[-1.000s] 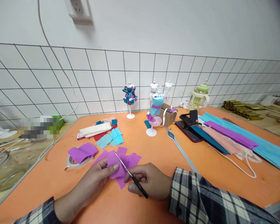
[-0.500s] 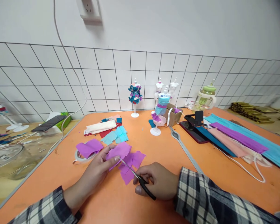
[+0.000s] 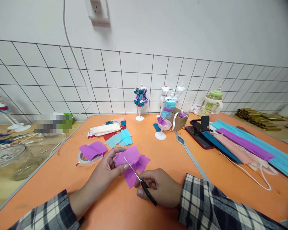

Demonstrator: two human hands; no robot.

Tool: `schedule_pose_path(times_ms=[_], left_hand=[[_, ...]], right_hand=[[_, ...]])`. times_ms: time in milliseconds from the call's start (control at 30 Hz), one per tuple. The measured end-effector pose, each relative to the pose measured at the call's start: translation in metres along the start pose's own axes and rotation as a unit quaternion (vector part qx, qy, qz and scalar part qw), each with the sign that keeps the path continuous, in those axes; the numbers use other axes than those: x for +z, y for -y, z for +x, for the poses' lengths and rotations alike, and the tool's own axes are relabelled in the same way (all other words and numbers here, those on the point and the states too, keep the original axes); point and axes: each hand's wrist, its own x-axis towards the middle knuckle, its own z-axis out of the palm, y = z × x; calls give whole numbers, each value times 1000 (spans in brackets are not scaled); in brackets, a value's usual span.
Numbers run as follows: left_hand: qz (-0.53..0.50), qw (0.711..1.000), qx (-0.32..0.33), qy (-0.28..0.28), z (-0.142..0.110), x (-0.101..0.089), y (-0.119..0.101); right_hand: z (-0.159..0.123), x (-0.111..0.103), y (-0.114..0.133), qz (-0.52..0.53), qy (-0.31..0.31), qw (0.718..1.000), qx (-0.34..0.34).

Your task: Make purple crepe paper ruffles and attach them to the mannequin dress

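Between the thumb and fingers of my left hand (image 3: 107, 169) is a piece of purple crepe paper (image 3: 131, 155). My right hand (image 3: 160, 188) grips black-handled scissors (image 3: 147, 193), their blades lying across the held paper with the tips near its middle. Loose purple pieces (image 3: 130, 179) rest on the table under the held one. Left of my left hand, another purple piece (image 3: 93, 150) lies over a roll of tape (image 3: 83, 159). Light blue paper pieces (image 3: 120, 139) are just beyond. Part of the scissors' handle is hidden by my right fingers.
Small dress forms, one in teal and purple (image 3: 140, 97) and one in light blue (image 3: 169, 107), stand at the back of the orange table (image 3: 105, 212). Long crepe strips (image 3: 249, 143), a phone (image 3: 198, 138) and a green-lidded bottle (image 3: 212, 103) are to the right. A glass jar (image 3: 12, 163) is left.
My left hand and the held purple paper have shifted slightly right, toward the scissors. The blades now reach further across the paper. My right hand has barely moved.
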Motion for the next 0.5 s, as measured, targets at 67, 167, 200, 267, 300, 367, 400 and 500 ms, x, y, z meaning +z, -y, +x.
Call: schedule_pose_path(times_ms=[67, 167, 200, 267, 300, 367, 400, 500], left_hand=[[-2, 1000, 4, -6, 0, 2, 1], [5, 1000, 13, -1, -2, 5, 3], [5, 1000, 11, 2, -2, 5, 3], [-4, 1000, 1, 7, -4, 5, 3], [-10, 1000, -3, 5, -4, 4, 3], [-25, 1000, -5, 8, -5, 1, 4], [-34, 999, -6, 19, -4, 0, 5], [-60, 995, -23, 75, -3, -4, 10]], right_hand=[[0, 3, 0, 5, -8, 1000, -2], [0, 7, 1, 8, -22, 1000, -1], [0, 8, 1, 11, -27, 1000, -1], [0, 8, 2, 16, -31, 999, -4], [0, 8, 3, 20, -34, 999, -7], [0, 7, 4, 23, -42, 999, -12], [0, 7, 4, 22, -47, 999, -14], [1, 5, 5, 15, -54, 998, -21]])
